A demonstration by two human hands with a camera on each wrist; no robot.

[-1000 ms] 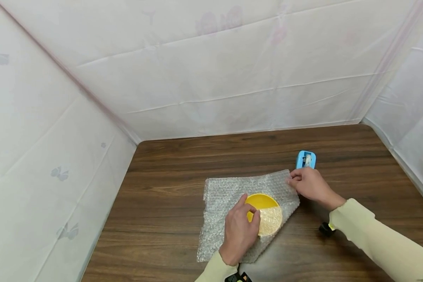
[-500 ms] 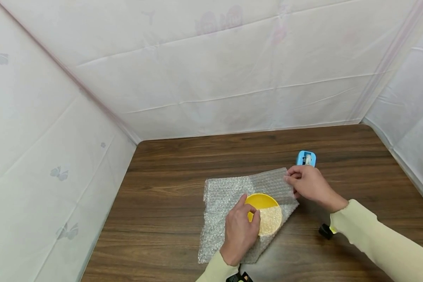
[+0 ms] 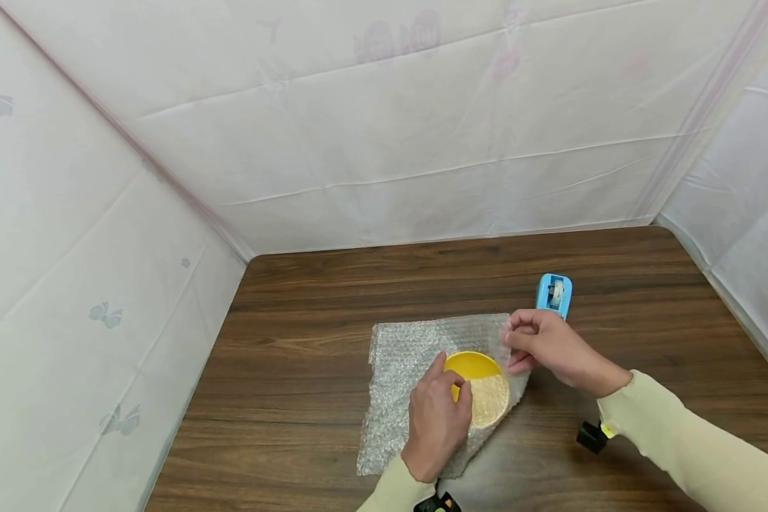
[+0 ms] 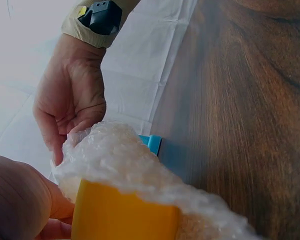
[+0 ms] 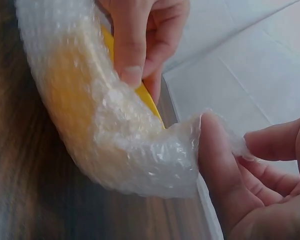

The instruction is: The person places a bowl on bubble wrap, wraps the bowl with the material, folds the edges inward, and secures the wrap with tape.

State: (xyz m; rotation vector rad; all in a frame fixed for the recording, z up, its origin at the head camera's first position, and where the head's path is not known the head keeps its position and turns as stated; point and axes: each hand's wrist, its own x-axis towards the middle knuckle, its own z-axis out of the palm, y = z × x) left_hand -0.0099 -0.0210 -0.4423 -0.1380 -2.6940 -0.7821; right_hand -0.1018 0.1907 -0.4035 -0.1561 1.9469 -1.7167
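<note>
A round yellow bowl (image 3: 470, 364) sits on a sheet of clear bubble wrap (image 3: 397, 377) on the table. One flap of the wrap is folded over the near side of the bowl, leaving the far part of its inside bare. My left hand (image 3: 436, 423) pinches the folded wrap at the bowl's left rim, its thumb lying on the wrap in the right wrist view. With thumb and fingers, my right hand (image 3: 550, 348) grips the sheet's far right corner, raised and pulled in toward the bowl. In the left wrist view the yellow side wall (image 4: 122, 212) shows beneath the wrap.
A light blue tape dispenser (image 3: 554, 291) stands just beyond my right hand, which partly overlaps it. The dark wooden table (image 3: 294, 398) is bounded by white sheeting (image 3: 384, 156) at the back and sides. Black wrist cameras (image 3: 592, 436) hang at both cuffs.
My right hand has drawn the lifted wrap corner left toward the bowl, and more of the blue tape dispenser shows. The left hand has stayed at the rim.
</note>
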